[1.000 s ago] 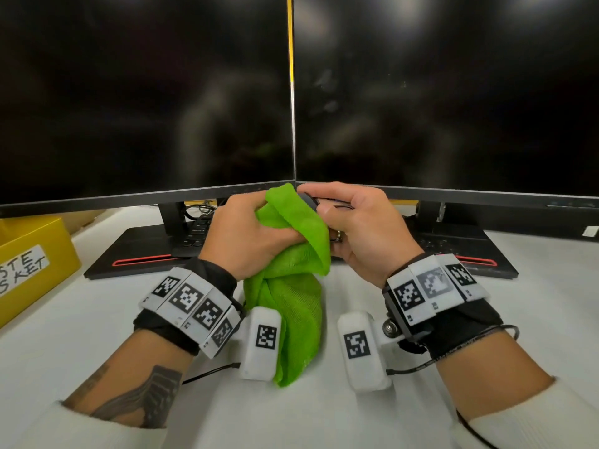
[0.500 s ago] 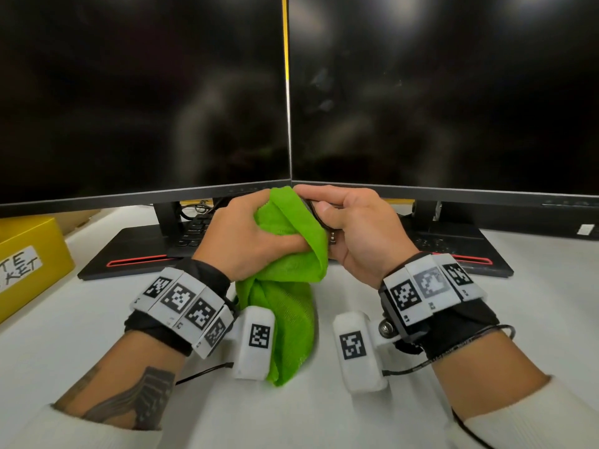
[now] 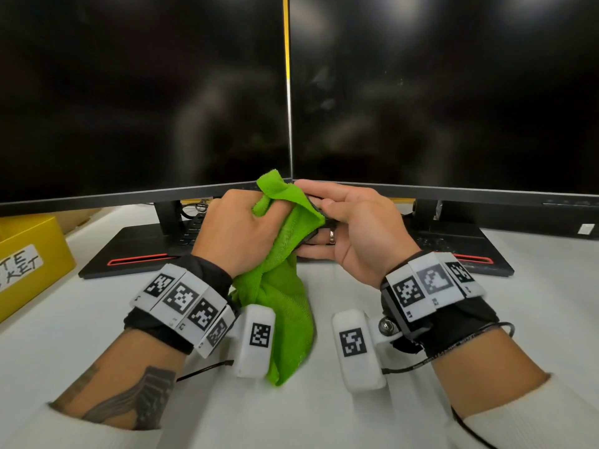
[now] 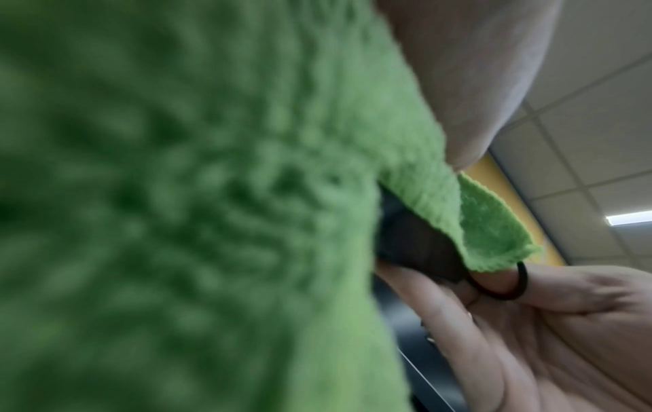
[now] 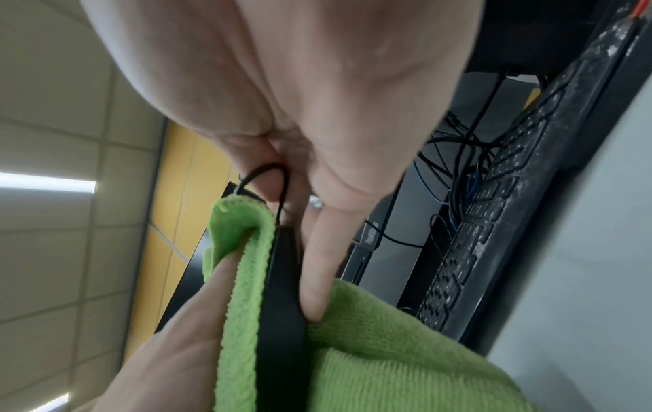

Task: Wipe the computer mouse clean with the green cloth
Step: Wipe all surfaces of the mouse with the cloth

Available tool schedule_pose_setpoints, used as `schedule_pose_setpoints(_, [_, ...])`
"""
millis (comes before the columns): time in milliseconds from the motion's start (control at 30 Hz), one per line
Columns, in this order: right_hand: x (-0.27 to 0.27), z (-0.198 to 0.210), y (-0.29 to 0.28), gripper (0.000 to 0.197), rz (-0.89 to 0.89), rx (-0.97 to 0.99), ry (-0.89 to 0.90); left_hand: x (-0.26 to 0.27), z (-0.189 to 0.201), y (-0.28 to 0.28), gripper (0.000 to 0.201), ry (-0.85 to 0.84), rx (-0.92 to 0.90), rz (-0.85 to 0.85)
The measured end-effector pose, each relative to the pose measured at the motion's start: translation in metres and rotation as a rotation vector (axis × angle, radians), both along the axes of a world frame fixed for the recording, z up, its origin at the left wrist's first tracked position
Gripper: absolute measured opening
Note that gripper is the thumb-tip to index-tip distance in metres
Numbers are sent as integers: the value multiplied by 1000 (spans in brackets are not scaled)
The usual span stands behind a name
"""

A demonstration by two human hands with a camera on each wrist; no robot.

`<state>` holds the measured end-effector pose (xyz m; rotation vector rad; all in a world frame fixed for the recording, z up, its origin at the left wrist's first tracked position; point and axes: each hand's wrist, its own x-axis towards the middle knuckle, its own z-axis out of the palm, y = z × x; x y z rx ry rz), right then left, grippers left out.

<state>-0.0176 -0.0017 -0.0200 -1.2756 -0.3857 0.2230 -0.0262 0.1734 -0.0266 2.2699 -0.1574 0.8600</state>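
The computer mouse (image 5: 282, 301) is black and is held in the air above the white desk (image 3: 64, 335), near the middle of its back edge, just in front of the two dark monitors (image 3: 146, 92). The right hand (image 3: 353, 228) grips the mouse from its right side, with the fingers curled under it and the thumb on top; its thin cable (image 5: 279, 178) loops around a finger. The left hand (image 3: 236, 234) is closed around the green cloth (image 3: 282, 286) and presses a fold of it against the left side of the mouse. The rest of the cloth hangs down between the two wrists to the desk. A black keyboard (image 5: 487, 223) lies under the monitors, and a yellow box (image 3: 32, 260) stands at the left edge of the desk.
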Motion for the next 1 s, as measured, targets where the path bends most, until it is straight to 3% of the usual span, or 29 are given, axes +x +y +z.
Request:
schedule_pose_setpoints(100, [-1,5,-3,37,-89,60,16,-1,2,0,65,-5,-36,1])
schedule_pose_setpoints(400, [17,9,-40,13,-645,252,137,-1,5,2,62,-27,-79,35])
schedule_pose_setpoints(467, [21,9,-45,10,-647,111,48,0,4,4,63,-34,-73,23])
schedule_pose_setpoints(533, [22,4,-42,23,-579,-25,-65,0,2,5,64,-27,-93,-14])
schedule_pose_setpoints(633, [24,-5,-36,22,-652,-203,-116,-5,3,4,63,28,-141,-47])
schedule_pose_setpoints(733, [22,-6,-28,25,-563,-355,-66,-6,4,6,52,30,-159,-43])
schedule_pose_setpoints(833, [19,-2,-30,30,-678,-605,-179,-5,4,6,62,-26,-141,-26])
schedule_pose_setpoints(933, [18,5,-36,22,-854,-543,-408,-4,4,5,66,-34,-111,6])
schedule_pose_setpoints(1000, [12,10,-34,13,-654,-448,-393,-2,4,4,63,-33,-80,24])
